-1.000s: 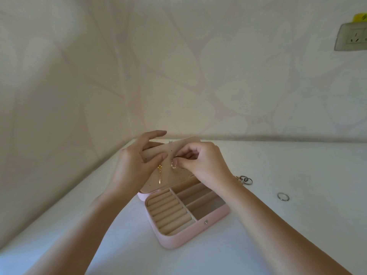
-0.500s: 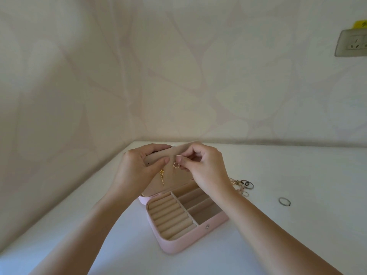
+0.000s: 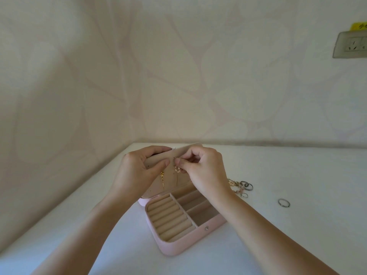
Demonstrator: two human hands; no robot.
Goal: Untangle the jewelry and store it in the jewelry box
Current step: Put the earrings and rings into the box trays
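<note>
Head view, centre of frame: a small beaded hoop (image 3: 177, 169) hangs against the beige inner face of the lid (image 3: 179, 182) of the pink box (image 3: 184, 244), pinched at its top between thumb and forefinger of the right hand (image 3: 204, 171). Whether its post has entered one of the lid's holes is too small to tell. Just to its left in the picture a gold drop earring (image 3: 162, 178) hangs from the lid.

The box lies open on the white table (image 3: 307, 171), its lid raised toward the camera. Its base shows ring rolls (image 3: 168, 217) on the left and long compartments (image 3: 198, 205) on the right. The right hand and wrist cover the lid's right part and the far ends of those compartments.

The left hand (image 3: 137, 171) grips the lid: fingers curled over its top edge, thumb laid on the inner face beside the hoop. The right hand's other fingers are curled in toward the palm. Both forearms rise from the bottom edge, which cuts them off.

Right of the box, a tangle (image 3: 240, 187) of chain, rings and pink beads lies on the table, partly behind the right wrist; its pieces are hard to separate. A single ring (image 3: 284, 202) lies further right, well apart. On the patterned wall (image 3: 178, 76) at upper right, a socket (image 3: 350, 44) with a yellow label (image 3: 359, 26) above it is cut by the frame edge.
</note>
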